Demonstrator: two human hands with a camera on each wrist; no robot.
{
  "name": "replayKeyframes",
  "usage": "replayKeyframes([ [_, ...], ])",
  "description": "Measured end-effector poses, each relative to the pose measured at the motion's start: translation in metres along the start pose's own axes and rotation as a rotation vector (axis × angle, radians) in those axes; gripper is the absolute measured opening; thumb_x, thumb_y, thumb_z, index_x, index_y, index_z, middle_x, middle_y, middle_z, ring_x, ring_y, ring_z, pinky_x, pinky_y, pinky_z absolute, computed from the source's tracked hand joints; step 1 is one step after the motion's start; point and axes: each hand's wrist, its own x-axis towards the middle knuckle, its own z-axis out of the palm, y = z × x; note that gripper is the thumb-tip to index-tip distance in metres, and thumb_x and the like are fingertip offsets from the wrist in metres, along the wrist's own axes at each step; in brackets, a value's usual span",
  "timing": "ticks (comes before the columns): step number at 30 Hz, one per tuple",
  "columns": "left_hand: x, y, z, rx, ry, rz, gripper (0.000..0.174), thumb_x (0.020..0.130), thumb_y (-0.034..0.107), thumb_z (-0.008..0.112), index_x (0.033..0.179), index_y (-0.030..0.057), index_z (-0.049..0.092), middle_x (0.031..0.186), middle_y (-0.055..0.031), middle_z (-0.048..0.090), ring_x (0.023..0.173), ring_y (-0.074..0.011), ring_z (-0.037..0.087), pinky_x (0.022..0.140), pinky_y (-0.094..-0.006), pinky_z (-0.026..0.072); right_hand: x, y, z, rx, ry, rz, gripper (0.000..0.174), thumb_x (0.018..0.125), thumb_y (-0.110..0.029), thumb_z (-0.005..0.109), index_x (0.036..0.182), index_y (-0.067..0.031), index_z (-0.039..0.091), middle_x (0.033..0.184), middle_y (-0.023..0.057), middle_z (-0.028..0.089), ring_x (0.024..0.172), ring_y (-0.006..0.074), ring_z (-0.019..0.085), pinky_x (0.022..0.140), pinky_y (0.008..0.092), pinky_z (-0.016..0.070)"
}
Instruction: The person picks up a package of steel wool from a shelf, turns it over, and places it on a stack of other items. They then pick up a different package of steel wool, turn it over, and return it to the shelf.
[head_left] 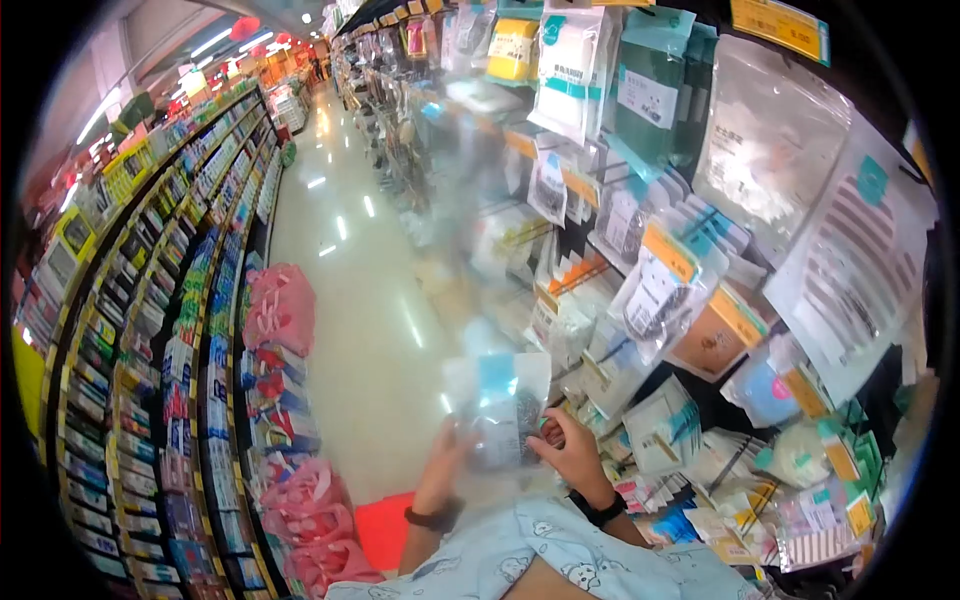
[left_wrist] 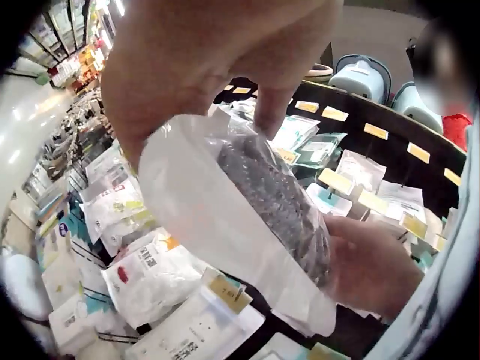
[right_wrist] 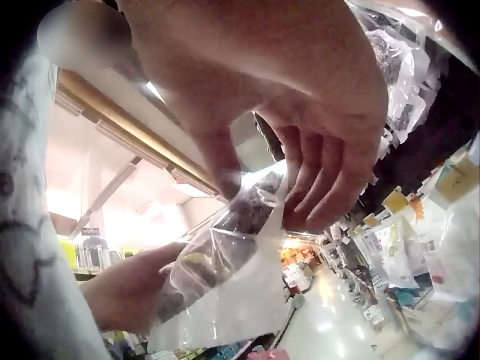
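Both hands hold a clear plastic packet [head_left: 512, 440] upright in front of the body in the head view. A teal label sits near its top, and dark, netted-looking stuff fills its lower part. My left hand [head_left: 438, 472] grips the left edge, partly blurred. On the opposite edge, my right hand [head_left: 572, 452] pinches the packet between thumb and fingers. Seen from the left wrist, the packet [left_wrist: 270, 199] bulges with its dark contents, its pale side facing the camera. The right wrist view shows fingers curled over one end of the packet [right_wrist: 225, 259].
Shelves of hanging packets [head_left: 650, 290] with yellow price tags rise close on the right. Across the shiny aisle floor [head_left: 370, 300], a long shelf of boxed goods [head_left: 190, 350] runs along the left, with pink bags [head_left: 280, 310] at its foot. A red patch [head_left: 385, 530] lies below the left forearm.
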Motion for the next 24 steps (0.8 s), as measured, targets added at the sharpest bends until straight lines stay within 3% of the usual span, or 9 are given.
replayKeyframes([
  [7, 0.121, 0.032, 0.020, 0.049, -0.165, 0.082, 0.050, 0.100, 0.014, 0.065, 0.146, -0.0004, 0.050, 0.132, -0.0044, 0.063, 0.119, -0.0135, 0.056, 0.104, -0.0306, 0.0429, 0.093, 0.039, -0.012, -0.030, 0.209, -0.087, 0.040, 0.082, -0.010, 0.083, 0.116, -0.0002, 0.063, 0.087, 0.0063, 0.068, 0.078, 0.0153, 0.066, 0.073, 0.0291, 0.0547],
  [20, 0.305, 0.070, 0.076, 0.219, -0.563, -0.003, 0.053, 0.095, 0.010, 0.064, 0.145, -0.0025, 0.050, 0.134, -0.0075, 0.063, 0.122, -0.0182, 0.058, 0.106, -0.0338, 0.0441, 0.154, -0.008, -0.031, -0.027, 0.807, 0.056, 0.045, 0.082, -0.007, 0.082, 0.120, 0.0033, 0.060, 0.096, 0.0072, 0.065, 0.084, 0.0148, 0.062, 0.076, 0.0290, 0.0520],
  [24, 0.331, 0.105, 0.096, 0.086, -0.741, -0.025, 0.057, 0.095, 0.012, 0.065, 0.147, -0.0031, 0.049, 0.137, -0.0090, 0.061, 0.125, -0.0190, 0.057, 0.109, -0.0337, 0.0423, 0.179, -0.023, -0.024, -0.097, 0.977, 0.010, 0.044, 0.082, -0.006, 0.081, 0.120, 0.0038, 0.061, 0.097, 0.0085, 0.064, 0.084, 0.0163, 0.062, 0.075, 0.0294, 0.0515],
])
